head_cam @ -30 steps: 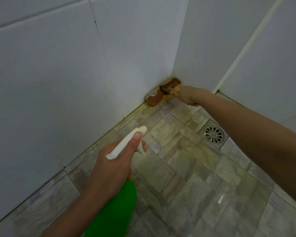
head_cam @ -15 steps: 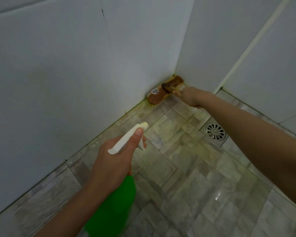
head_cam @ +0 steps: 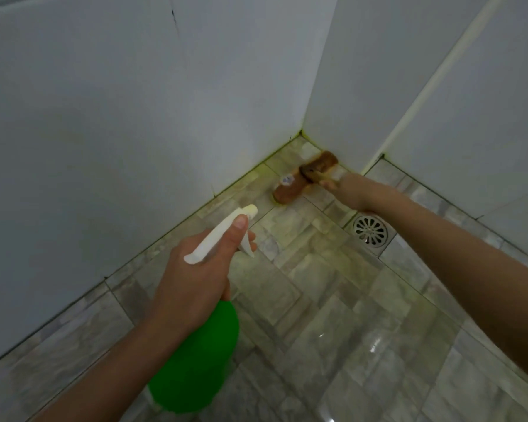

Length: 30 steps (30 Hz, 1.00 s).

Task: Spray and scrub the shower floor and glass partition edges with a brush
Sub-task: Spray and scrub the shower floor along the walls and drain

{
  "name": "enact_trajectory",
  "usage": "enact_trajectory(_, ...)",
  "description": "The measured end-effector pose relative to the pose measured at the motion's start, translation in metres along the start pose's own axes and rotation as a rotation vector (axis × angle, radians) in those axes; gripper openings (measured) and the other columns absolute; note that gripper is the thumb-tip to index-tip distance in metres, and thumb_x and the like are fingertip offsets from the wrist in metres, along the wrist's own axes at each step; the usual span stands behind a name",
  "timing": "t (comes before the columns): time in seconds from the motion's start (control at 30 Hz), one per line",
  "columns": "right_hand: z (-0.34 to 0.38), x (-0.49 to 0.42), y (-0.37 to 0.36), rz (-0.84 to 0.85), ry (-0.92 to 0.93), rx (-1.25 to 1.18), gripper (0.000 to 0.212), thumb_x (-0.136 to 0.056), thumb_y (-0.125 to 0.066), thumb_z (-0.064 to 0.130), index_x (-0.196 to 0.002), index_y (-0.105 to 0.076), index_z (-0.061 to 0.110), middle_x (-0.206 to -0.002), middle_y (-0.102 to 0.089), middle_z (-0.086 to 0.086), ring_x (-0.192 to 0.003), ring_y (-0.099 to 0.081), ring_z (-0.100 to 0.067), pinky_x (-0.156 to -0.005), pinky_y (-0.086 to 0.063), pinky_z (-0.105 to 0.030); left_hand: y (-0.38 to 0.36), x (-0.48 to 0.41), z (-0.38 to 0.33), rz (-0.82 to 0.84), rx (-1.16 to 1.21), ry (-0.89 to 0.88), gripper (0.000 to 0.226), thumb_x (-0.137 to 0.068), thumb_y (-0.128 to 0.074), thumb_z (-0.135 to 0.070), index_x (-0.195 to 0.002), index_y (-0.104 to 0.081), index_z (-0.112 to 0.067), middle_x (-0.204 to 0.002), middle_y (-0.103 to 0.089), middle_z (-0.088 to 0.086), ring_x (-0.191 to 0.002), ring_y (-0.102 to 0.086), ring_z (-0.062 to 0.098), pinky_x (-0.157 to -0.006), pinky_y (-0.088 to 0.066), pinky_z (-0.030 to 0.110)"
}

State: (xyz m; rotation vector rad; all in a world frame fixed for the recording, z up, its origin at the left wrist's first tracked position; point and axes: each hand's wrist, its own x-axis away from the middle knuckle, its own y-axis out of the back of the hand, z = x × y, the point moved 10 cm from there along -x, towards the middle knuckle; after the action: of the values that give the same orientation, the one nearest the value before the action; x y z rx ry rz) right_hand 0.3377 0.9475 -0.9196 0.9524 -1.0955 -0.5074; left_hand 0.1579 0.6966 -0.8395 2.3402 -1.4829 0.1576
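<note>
Brush (head_cam: 302, 179) is being drawn nearer drain (head_cam: 371, 231), gripped by right hand (head_cam: 348, 191) | spray bottle (head_cam: 195, 354) being gripped by left hand (head_cam: 192, 281) | floor (head_cam: 333, 300) being scrubbed

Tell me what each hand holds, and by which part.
Left hand grips the green plastic spray bottle at its neck, thumb on the white trigger head. Right hand grips the brown wooden scrub brush by its handle.

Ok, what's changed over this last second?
The brush, held by the right hand, has come off the base of the left wall and slid right onto the floor tiles, its far end now by the back wall. Unchanged: the left hand holds the green spray bottle; both grips are the same.
</note>
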Motion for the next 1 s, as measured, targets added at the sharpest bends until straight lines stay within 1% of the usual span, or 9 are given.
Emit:
enact_trajectory(0.13,-0.026,0.033,-0.01,0.042,-0.06,0.007,0.048,-0.102,-0.019,0.044,-0.065,-0.033,0.017,-0.066,-0.038,-0.002,-0.055,-0.036,-0.009,-0.065,-0.031,-0.028,0.012,-0.003,0.0,-0.038,0.068,0.012,0.051,-0.074,-0.047,-0.084,-0.086,-0.078,-0.045,-0.09,-0.078,0.019,-0.04,-0.055,0.021,-0.046,-0.049,0.032)
enact_trajectory(0.2,0.004,0.016,-0.002,0.017,0.002,0.041,0.048,-0.102,-0.019,0.044,-0.066,-0.035,0.017,-0.067,-0.038,-0.002,-0.054,-0.034,-0.01,-0.069,-0.032,-0.029,0.012,-0.003,0.001,-0.043,0.063,0.013,0.051,-0.077,-0.047,-0.085,-0.086,-0.077,-0.045,-0.089,-0.078,0.016,-0.042,-0.056,0.027,-0.045,-0.049,0.032)
enact_trajectory(0.3,0.069,-0.017,0.015,-0.044,0.117,-0.039,0.044,-0.104,-0.02,0.039,-0.07,-0.036,0.016,-0.064,-0.031,0.001,-0.053,-0.029,-0.01,-0.058,-0.032,-0.028,0.008,0.0,0.004,-0.035,0.001,0.006,0.044,-0.081,-0.045,-0.081,-0.086,-0.074,-0.047,-0.092,-0.077,0.019,-0.037,-0.051,0.015,-0.044,-0.048,0.024)
enact_trajectory(0.43,0.062,-0.009,0.0,-0.029,0.149,-0.045,0.047,-0.104,-0.019,0.041,-0.103,-0.055,0.011,-0.083,-0.051,-0.011,-0.075,-0.055,-0.026,-0.07,-0.038,-0.028,0.019,0.001,0.006,-0.063,0.017,-0.007,0.043,-0.085,-0.047,-0.08,-0.087,-0.075,-0.048,-0.091,-0.076,0.024,-0.036,-0.05,0.015,-0.044,-0.047,0.024)
enact_trajectory(0.5,0.023,0.013,-0.027,0.003,0.078,0.046,0.059,-0.1,-0.018,0.05,-0.086,-0.056,0.007,-0.087,-0.06,-0.013,-0.074,-0.057,-0.026,-0.07,-0.04,-0.029,0.029,0.004,0.004,-0.079,0.044,-0.009,0.037,-0.087,-0.047,-0.076,-0.086,-0.076,-0.052,-0.087,-0.077,0.02,-0.039,-0.052,0.018,-0.046,-0.047,0.027)
enact_trajectory(0.6,0.023,0.022,-0.043,0.0,0.062,0.123,0.058,-0.098,-0.019,0.054,-0.063,-0.042,0.014,-0.065,-0.048,-0.003,-0.056,-0.047,-0.016,-0.063,-0.039,-0.03,0.038,0.006,0.006,-0.088,0.042,0.007,0.033,-0.088,-0.048,-0.076,-0.082,-0.074,-0.057,-0.085,-0.08,0.008,-0.041,-0.054,0.021,-0.048,-0.046,0.029)
enact_trajectory(0.8,0.073,-0.048,-0.014,-0.242,0.053,-0.112,0.057,-0.1,-0.021,0.052,-0.08,-0.048,0.006,-0.08,-0.054,-0.014,-0.08,-0.056,-0.029,-0.067,-0.036,-0.032,0.051,0.018,0.015,-0.105,-0.028,0.008,0.035,-0.084,-0.044,-0.073,-0.086,-0.074,-0.056,-0.09,-0.077,0.022,-0.037,-0.052,0.014,-0.046,-0.047,0.023)
enact_trajectory(0.9,0.086,-0.026,-0.05,-0.236,0.116,-0.196,0.054,-0.099,-0.027,0.052,-0.072,-0.047,0.01,-0.073,-0.052,-0.007,-0.07,-0.053,-0.025,-0.064,-0.036,-0.03,0.057,0.021,0.018,-0.113,-0.023,0.023,0.035,-0.086,-0.043,-0.073,-0.09,-0.074,-0.057,-0.091,-0.077,0.023,-0.038,-0.053,0.016,-0.049,-0.047,0.028)
enact_trajectory(1.0,0.107,-0.013,-0.067,-0.181,0.274,-0.109,0.054,-0.096,-0.026,0.058,-0.067,-0.044,0.016,-0.066,-0.051,-0.002,-0.063,-0.054,-0.024,-0.059,-0.039,-0.03,0.056,0.021,0.019,-0.127,-0.046,0.037,0.046,-0.083,-0.043,-0.072,-0.085,-0.078,-0.042,-0.087,-0.077,0.023,-0.035,-0.051,0.011,-0.045,-0.044,0.019)
